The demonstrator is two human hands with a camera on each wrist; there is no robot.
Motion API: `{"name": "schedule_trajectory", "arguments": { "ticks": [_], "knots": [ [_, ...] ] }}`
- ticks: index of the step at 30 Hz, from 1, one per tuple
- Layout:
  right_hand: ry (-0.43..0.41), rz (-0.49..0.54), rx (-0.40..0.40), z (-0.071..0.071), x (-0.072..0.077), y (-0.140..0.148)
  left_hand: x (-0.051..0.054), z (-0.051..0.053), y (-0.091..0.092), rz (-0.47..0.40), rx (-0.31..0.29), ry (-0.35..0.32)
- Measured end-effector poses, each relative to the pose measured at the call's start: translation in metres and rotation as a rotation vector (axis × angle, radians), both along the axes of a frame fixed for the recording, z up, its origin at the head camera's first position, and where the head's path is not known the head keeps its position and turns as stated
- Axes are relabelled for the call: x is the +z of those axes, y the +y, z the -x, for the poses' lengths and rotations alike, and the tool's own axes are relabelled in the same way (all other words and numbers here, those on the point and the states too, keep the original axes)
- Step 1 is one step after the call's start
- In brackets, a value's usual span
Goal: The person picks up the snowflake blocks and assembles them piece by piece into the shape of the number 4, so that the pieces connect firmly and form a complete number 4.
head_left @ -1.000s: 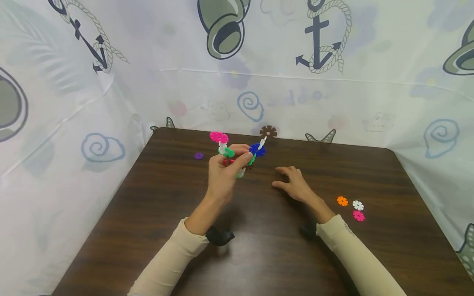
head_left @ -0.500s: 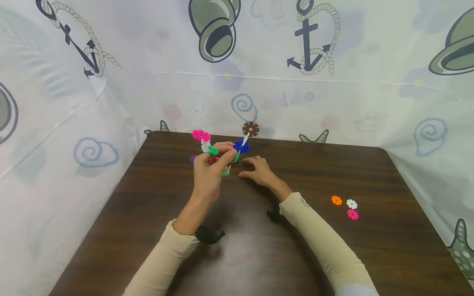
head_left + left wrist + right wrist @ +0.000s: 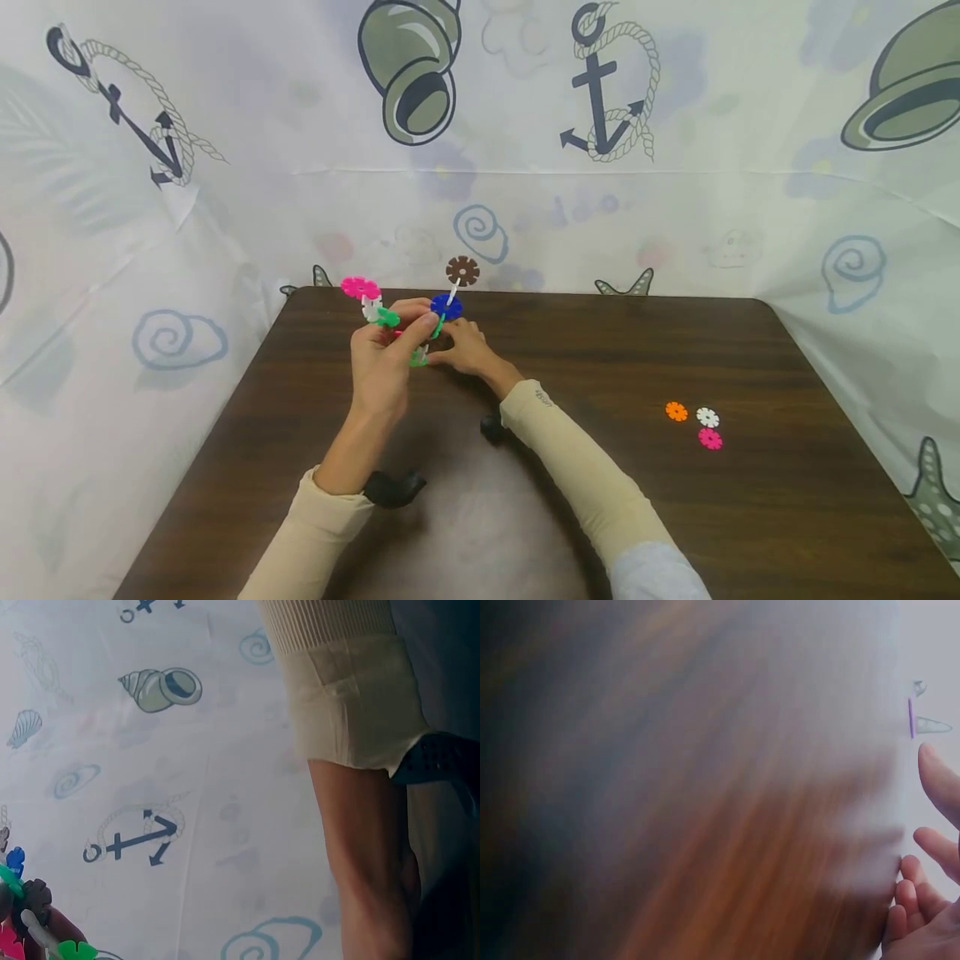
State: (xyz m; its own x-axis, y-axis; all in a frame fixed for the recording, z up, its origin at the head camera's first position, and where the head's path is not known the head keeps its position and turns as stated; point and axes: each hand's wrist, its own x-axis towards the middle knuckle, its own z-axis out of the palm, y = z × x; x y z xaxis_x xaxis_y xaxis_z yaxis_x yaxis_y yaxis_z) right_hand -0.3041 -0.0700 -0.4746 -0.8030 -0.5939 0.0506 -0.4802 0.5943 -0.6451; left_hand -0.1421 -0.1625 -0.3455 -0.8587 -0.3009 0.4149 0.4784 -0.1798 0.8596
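In the head view my left hand (image 3: 381,362) pinches a build of interlocking notched discs between thumb and fingers. A pink disc (image 3: 361,288), a white one and a green one (image 3: 387,317) stick out on its left. On the right rise a blue disc (image 3: 447,307) and a brown disc (image 3: 462,271) joined by a white one seen edge-on. My right hand (image 3: 470,350) reaches left behind the build, low over the table, its fingertips partly hidden. The right wrist view shows those fingers (image 3: 939,787) spread and holding nothing, with a purple disc (image 3: 911,718) edge-on just beyond them.
On the right of the dark wooden table (image 3: 585,500) lie a loose orange disc (image 3: 677,412), a white disc (image 3: 707,417) and a pink disc (image 3: 710,439). A printed cloth (image 3: 525,100) hangs behind and beside the table.
My right hand has moved left across the table to behind the left hand. The left hand, still holding the build, shifts left in view; the purple disc has gone out of the head view.
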Motion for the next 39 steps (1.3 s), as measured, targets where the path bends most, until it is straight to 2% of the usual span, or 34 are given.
{"name": "schedule_trajectory", "arguments": {
  "ticks": [6, 13, 20, 24, 26, 28, 33, 39],
  "knots": [
    [-0.014, -0.022, 0.014, 0.001, 0.0, -0.024, 0.003, 0.0, -0.008, -0.02, 0.015, 0.02],
    [-0.002, -0.088, 0.004, -0.002, -0.005, -0.049, 0.003, -0.001, -0.019, -0.034, 0.06, 0.01],
    [0.002, -0.093, -0.062, -0.009, -0.005, -0.073, 0.003, -0.001, -0.026, -0.029, 0.065, 0.022],
    [0.037, -0.133, -0.022, -0.015, -0.002, -0.081, 0.003, 0.001, -0.027, -0.033, 0.063, 0.028],
    [0.084, -0.164, 0.008, -0.015, -0.002, -0.083, 0.003, 0.001, -0.026, -0.036, 0.065, 0.033],
    [0.098, -0.181, 0.005, -0.015, -0.002, -0.082, 0.003, 0.001, -0.026, -0.042, 0.064, 0.037],
    [0.055, -0.156, -0.03, -0.012, -0.005, -0.076, 0.004, -0.001, -0.028, -0.052, 0.074, 0.038],
    [0.087, -0.156, 0.008, -0.008, -0.004, -0.06, 0.004, -0.002, -0.03, -0.052, 0.08, 0.033]
  ]
}}
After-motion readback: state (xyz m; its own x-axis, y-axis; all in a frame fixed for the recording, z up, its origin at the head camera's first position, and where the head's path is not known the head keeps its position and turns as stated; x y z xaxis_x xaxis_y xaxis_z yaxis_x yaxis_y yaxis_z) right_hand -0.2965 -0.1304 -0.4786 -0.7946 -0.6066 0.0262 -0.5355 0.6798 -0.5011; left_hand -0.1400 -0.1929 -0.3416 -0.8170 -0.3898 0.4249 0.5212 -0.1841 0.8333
